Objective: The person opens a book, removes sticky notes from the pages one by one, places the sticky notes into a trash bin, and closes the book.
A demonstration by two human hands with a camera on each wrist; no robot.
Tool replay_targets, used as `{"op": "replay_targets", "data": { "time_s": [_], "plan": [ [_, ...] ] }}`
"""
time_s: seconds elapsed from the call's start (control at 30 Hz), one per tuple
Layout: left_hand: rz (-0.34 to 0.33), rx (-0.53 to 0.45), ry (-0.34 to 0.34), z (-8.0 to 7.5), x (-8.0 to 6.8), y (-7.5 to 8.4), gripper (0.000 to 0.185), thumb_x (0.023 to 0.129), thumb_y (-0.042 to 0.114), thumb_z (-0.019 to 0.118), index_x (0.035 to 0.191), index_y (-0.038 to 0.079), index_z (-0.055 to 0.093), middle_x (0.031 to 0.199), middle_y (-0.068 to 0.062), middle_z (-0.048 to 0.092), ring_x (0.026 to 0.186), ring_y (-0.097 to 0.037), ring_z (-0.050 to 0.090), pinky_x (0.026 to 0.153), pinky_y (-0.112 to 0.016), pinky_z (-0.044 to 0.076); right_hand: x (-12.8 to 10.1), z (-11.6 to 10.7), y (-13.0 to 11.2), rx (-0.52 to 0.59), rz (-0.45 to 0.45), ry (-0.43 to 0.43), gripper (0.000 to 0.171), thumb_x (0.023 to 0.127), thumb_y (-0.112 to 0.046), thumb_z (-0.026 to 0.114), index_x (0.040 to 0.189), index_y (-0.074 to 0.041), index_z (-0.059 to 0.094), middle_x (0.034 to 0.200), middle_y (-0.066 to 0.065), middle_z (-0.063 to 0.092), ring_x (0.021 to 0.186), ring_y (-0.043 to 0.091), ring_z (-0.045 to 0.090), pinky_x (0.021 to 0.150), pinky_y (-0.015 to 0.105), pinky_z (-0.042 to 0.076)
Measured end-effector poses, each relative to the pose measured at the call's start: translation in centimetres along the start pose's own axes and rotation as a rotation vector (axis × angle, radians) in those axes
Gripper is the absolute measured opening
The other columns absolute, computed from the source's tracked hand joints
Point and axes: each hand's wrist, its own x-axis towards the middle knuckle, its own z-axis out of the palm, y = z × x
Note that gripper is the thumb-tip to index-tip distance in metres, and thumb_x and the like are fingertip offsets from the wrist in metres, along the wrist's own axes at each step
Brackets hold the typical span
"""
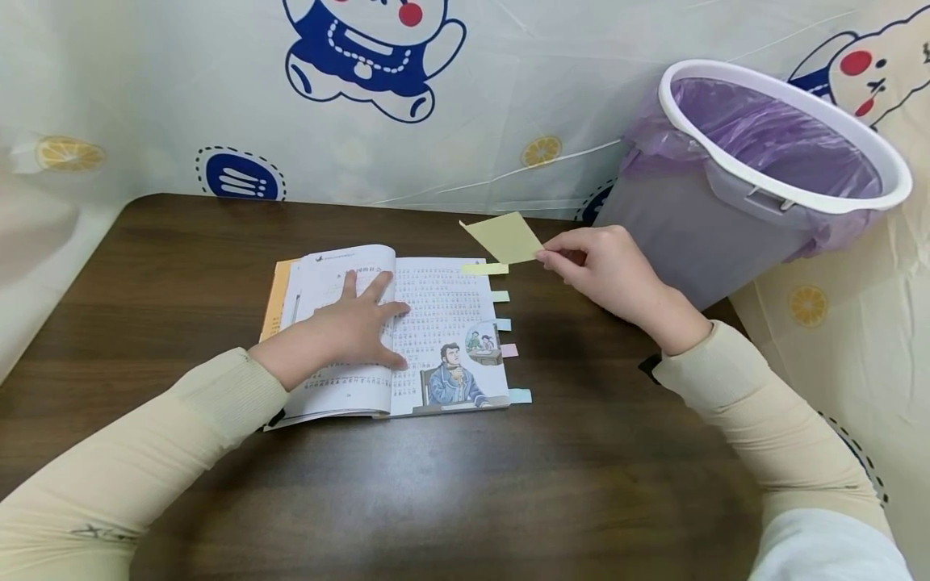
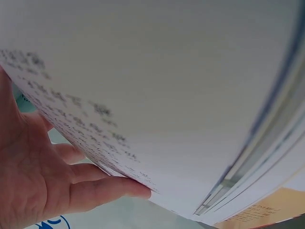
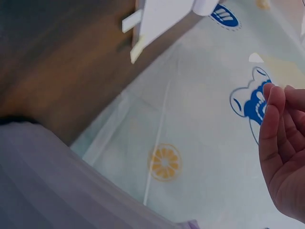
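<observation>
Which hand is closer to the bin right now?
Right. The right hand pinches a yellow note just beside the bin; the left hand lies flat on the open book, farther off.

An open paperback book with white pages of dense print [image 1: 436, 323] lies flat on the brown wooden table, a colour drawing of a man in a blue coat at the lower right of its right page. Small pastel paper tabs [image 1: 501, 296] stick out in a row along its right edge. I press the pages down with my left hand [image 1: 356, 327], fingers spread. Between thumb and fingertips of my right hand [image 1: 606, 270] I pinch a pale yellow square sticky note [image 1: 504, 236], lifted just beyond the book's top right corner.
</observation>
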Motion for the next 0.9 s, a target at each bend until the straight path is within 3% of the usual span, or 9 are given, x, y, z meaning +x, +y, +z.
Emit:
{"op": "replay_targets", "data": {
  "time_s": [0.23,0.5,0.6,0.67,0.83,0.9],
  "plan": [
    [0.002,-0.005,-0.001,0.2,0.0,-0.1,0.091,0.079,0.053,0.084,0.154,0.014,0.050,0.170,-0.021,0.000,0.145,-0.064,-0.009,0.085,-0.085,0.038,0.2,-1.9,-0.6,-0.032,-0.027,0.098,0.006,0.092,-0.008,0.077,0.091,-0.004,0.082,0.072,0.002,0.073,0.060,0.011,0.057,0.062,0.015,0.041],
    [0.000,-0.007,-0.001,0.0,0.0,-0.1,0.091,0.079,0.052,0.085,0.154,0.014,0.050,0.170,-0.022,0.001,0.145,-0.064,-0.009,0.087,-0.085,0.036,0.4,-4.8,-1.5,-0.065,-0.043,0.223,0.007,0.093,-0.005,0.076,0.088,-0.002,0.080,0.063,0.002,0.067,0.056,0.000,0.050,0.058,0.013,0.037],
    [0.000,-0.015,-0.004,0.0,0.0,0.0,0.091,0.079,0.052,0.085,0.153,0.014,0.050,0.169,-0.023,0.001,0.145,-0.065,-0.008,0.087,-0.086,0.035,0.2,-6.2,-1.7,-0.044,-0.024,0.270,0.008,0.093,-0.004,0.075,0.090,0.001,0.080,0.065,0.005,0.068,0.055,-0.008,0.052,0.057,0.011,0.040],
    [-0.001,-0.017,-0.006,0.0,0.0,0.0,0.090,0.079,0.052,0.085,0.153,0.014,0.050,0.169,-0.023,0.001,0.145,-0.065,-0.008,0.087,-0.086,0.034,0.0,-7.2,-1.9,-0.026,0.001,0.313,0.008,0.093,-0.004,0.075,0.091,0.002,0.079,0.069,0.000,0.070,0.055,-0.010,0.053,0.056,0.009,0.041],
    [0.001,-0.020,-0.005,0.0,0.1,0.0,0.090,0.079,0.052,0.085,0.153,0.013,0.050,0.169,-0.023,0.002,0.144,-0.065,-0.008,0.087,-0.087,0.033,-0.8,-9.3,-2.0,0.085,0.045,0.441,0.016,0.095,-0.004,0.072,0.092,0.010,0.077,0.075,-0.019,0.070,0.055,-0.002,0.060,0.058,0.010,0.048],
    [0.000,-0.023,-0.007,0.0,0.1,0.0,0.090,0.079,0.052,0.085,0.153,0.013,0.050,0.169,-0.023,0.001,0.145,-0.065,-0.009,0.088,-0.087,0.032,-1.1,-10.0,-2.0,0.133,0.065,0.512,0.018,0.095,-0.005,0.072,0.092,0.013,0.076,0.075,-0.016,0.071,0.056,0.003,0.062,0.059,0.012,0.051]
  ]
}}
